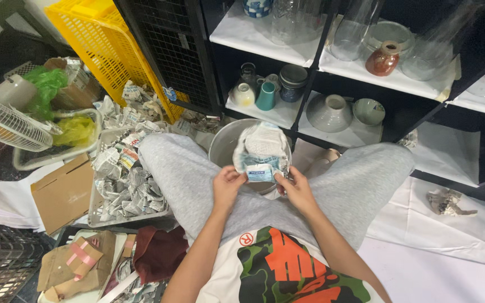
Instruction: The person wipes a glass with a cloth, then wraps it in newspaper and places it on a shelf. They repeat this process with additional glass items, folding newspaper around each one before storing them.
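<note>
Left hand (pixel 227 185) and right hand (pixel 297 189): both pinch the lower edge of a newspaper-wrapped object (pixel 261 151), held over the lap; its contents are hidden by the paper. Behind it, a grey bucket (pixel 224 145), largely covered. Left, tray of crumpled newspaper (pixel 124 185); ahead, black shelves (pixel 310 73) of ceramics and glassware.

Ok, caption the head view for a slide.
Both hands, left hand and right hand, hold a newspaper-wrapped item above a metal bucket.

Black shelf (pixel 310 76), white liners: glass vases (pixel 355 28), brown pot (pixel 383 59), teal cup (pixel 265 96), grey bowl (pixel 329 112). Floor: newspaper tray (pixel 94 216).
</note>
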